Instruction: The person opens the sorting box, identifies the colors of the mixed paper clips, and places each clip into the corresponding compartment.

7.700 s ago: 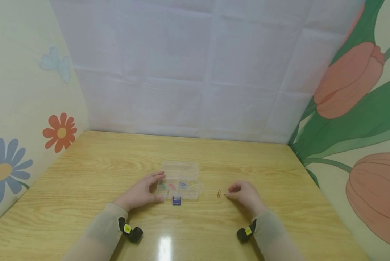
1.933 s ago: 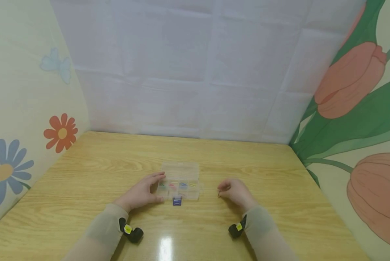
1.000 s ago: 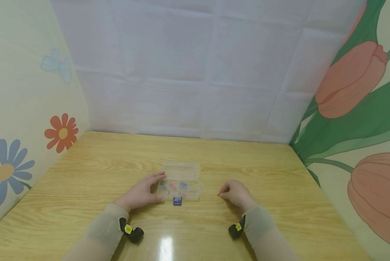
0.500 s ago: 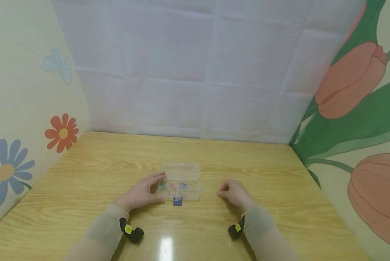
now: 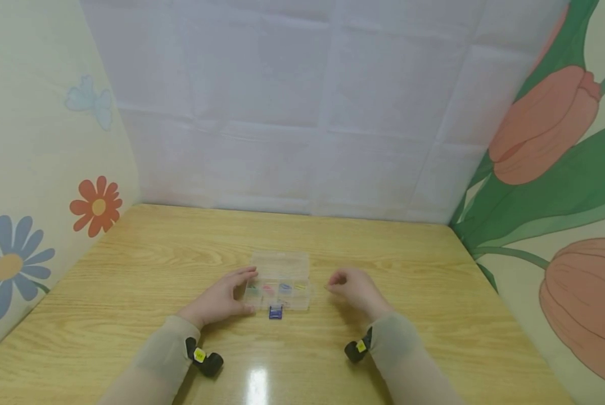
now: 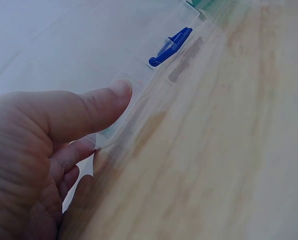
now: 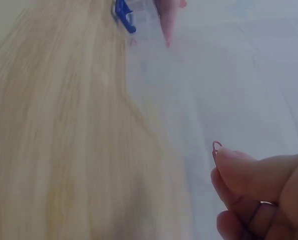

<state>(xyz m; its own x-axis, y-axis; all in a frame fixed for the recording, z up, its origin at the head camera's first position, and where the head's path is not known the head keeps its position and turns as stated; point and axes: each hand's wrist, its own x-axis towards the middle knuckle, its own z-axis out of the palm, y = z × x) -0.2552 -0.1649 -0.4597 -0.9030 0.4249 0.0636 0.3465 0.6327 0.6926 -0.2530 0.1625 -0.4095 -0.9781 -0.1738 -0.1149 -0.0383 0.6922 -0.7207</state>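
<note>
A clear plastic compartment box [image 5: 302, 304] stands on the table with its lid raised at the back. Small green, pink, blue and yellow pieces lie in its back row of compartments. A blue latch [image 5: 275, 313] hangs at its front edge, also seen as a blue latch [image 6: 171, 47] in the left wrist view. My left hand [image 5: 220, 299] grips the box's left end, thumb at the front and fingers towards the back. To the right of the box, my right hand [image 5: 355, 289] pinches a reddish paper clip [image 7: 216, 146] between thumb and forefinger; only the clip's looped end shows.
The wooden table [image 5: 181, 236] reaches back to a white cloth [image 5: 242, 157]. Flower-printed panels stand at both sides, with a red flower [image 5: 97, 206] on the left and a tulip [image 5: 545, 124] on the right.
Of two paper clips on the table earlier, neither lies there now. My right hand has lifted one and moved left towards the box. My left hand has stayed at the box.
</note>
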